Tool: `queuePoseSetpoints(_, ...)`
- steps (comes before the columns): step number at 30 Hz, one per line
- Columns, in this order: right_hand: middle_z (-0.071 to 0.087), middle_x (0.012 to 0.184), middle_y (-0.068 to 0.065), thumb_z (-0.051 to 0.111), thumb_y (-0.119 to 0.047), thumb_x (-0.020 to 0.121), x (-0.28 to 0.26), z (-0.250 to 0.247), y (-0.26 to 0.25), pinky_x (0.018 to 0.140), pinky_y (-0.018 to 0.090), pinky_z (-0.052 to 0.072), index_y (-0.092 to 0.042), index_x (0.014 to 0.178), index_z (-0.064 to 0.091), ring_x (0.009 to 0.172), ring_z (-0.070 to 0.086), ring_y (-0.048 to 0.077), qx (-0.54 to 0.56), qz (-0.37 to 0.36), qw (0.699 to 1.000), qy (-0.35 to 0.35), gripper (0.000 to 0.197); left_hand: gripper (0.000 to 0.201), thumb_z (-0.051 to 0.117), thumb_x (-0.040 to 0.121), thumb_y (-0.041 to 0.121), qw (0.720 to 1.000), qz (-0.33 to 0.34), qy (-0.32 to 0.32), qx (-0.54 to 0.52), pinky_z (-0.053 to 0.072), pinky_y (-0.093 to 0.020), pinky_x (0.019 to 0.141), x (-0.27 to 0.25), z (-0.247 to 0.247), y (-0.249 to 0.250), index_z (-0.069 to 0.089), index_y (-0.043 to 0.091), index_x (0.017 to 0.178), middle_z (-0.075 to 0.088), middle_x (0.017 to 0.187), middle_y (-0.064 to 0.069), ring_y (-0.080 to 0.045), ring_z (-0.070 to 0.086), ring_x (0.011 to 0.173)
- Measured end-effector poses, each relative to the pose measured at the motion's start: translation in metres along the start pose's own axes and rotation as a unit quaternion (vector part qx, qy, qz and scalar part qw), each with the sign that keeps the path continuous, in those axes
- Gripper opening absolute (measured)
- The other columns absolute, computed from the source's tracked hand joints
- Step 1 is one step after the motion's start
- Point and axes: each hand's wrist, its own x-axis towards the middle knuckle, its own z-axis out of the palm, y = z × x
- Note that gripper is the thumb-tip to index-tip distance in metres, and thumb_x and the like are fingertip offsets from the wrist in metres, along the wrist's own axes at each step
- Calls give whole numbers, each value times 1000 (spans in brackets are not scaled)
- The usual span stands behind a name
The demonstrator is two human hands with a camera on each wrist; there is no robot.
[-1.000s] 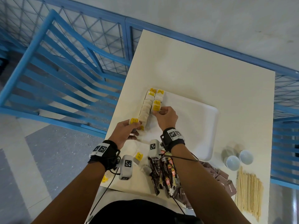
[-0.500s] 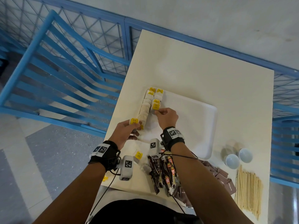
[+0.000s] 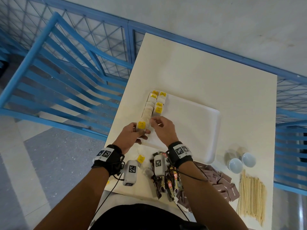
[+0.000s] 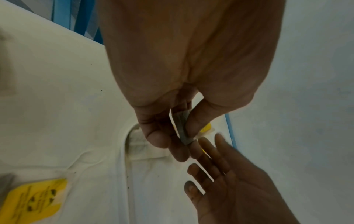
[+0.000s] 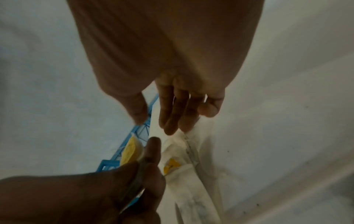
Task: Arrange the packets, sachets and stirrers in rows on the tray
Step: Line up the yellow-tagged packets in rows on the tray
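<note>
A: What has moved since a second ago?

B: The right hand (image 3: 163,128) has left the yellow-tagged sachet (image 3: 159,110) it was setting in the second row and drawn back toward frame centre, fingers loose and apart, holding nothing, reaching for the left hand (image 3: 132,136).

A: And the big things?

B: The tabletop (image 3: 207,72) and white tray (image 3: 196,123) are unchanged; two rows of sachets (image 3: 156,103) run along the tray's left edge.

A: The left hand?

B: It pinches another sachet (image 3: 142,125) between thumb and fingers, just left of the rows.

A: Meaning?

B: Probably a handover, then the next placement. The packets (image 3: 167,178) and stirrers (image 3: 251,195) at lower right are untouched.
</note>
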Motion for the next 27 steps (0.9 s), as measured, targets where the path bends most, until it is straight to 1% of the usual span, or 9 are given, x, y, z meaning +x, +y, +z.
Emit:
queuePoseSetpoints(2, 73, 93, -6, 69, -35, 95, -6, 2, -5, 71, 9, 46, -19, 104, 74, 74, 65, -3, 22, -11, 998, -57, 19, 18, 58, 99, -3, 1000, 0, -8, 10, 48, -31, 61, -1, 2, 0, 59, 5, 115, 79, 96, -7, -24, 71, 80)
queuePoseSetpoints(5, 74, 88, -6, 73, -33, 91, -10, 3, -7, 75, 23, 54, -20, 96, 75, 72, 69, 10, 23, -25, 997, -69, 14, 17, 60, 99, -2, 1000, 6, -16, 25, 48, -33, 63, -5, 5, -1, 58, 9, 112, 79, 90, -3, -22, 72, 81)
queuePoseSetpoints(9, 72, 85, -8, 73, -26, 92, -14, -3, -9, 69, 12, 47, -14, 94, 76, 71, 64, -1, 25, -38, 998, -44, 12, 16, 63, 100, 7, 1000, 7, -7, 8, 50, -35, 66, -12, 9, 0, 59, 5, 115, 79, 99, -11, -27, 73, 85)
queuePoseSetpoints(13, 72, 95, -8, 72, -27, 92, -21, -8, -10, 75, 16, 48, -21, 105, 73, 81, 64, 4, 19, -64, 997, -44, 14, 15, 59, 104, 15, 999, 27, 17, 1, 52, -36, 68, -18, 11, -2, 62, 1, 109, 78, 100, -14, -27, 73, 87)
queuePoseSetpoints(17, 63, 109, -7, 77, -19, 86, -31, -18, -16, 76, 15, 49, -26, 119, 69, 88, 59, 1, 13, -151, 987, -60, 35, 13, 58, 105, 14, 999, 31, 22, 4, 51, -36, 67, -21, 12, -7, 63, 2, 106, 78, 94, -10, -26, 73, 84)
queuePoseSetpoints(19, 61, 110, -5, 80, -22, 83, -30, -19, -17, 76, 19, 51, -26, 112, 72, 92, 59, 5, -23, -191, 979, -68, 31, 15, 59, 104, 15, 999, 31, 23, 2, 51, -36, 66, -24, 13, -8, 63, 1, 107, 78, 91, -9, -25, 73, 82)
queuePoseSetpoints(23, 67, 98, -5, 75, -21, 87, -26, -17, -17, 76, 31, 55, -24, 94, 75, 81, 63, 15, -49, -167, 983, -52, 8, 22, 62, 103, 15, 999, 33, 14, 2, 50, -34, 66, -29, 16, -12, 63, -1, 117, 78, 99, -15, -26, 72, 82)
queuePoseSetpoints(25, 71, 95, -7, 74, -17, 88, -25, -15, -16, 78, 30, 55, -20, 92, 74, 84, 65, 12, -28, -154, 987, -35, 5, 22, 61, 103, 13, 999, 34, 11, -2, 50, -35, 67, -31, 17, -14, 63, 0, 120, 78, 101, -16, -26, 71, 83)
queuePoseSetpoints(27, 73, 93, -8, 73, -17, 89, -24, -15, -15, 78, 23, 53, -18, 91, 74, 85, 66, 7, -14, -126, 992, -23, 3, 21, 60, 103, 11, 999, 36, 8, -3, 50, -35, 68, -33, 18, -16, 62, 0, 121, 78, 102, -16, -26, 71, 84)
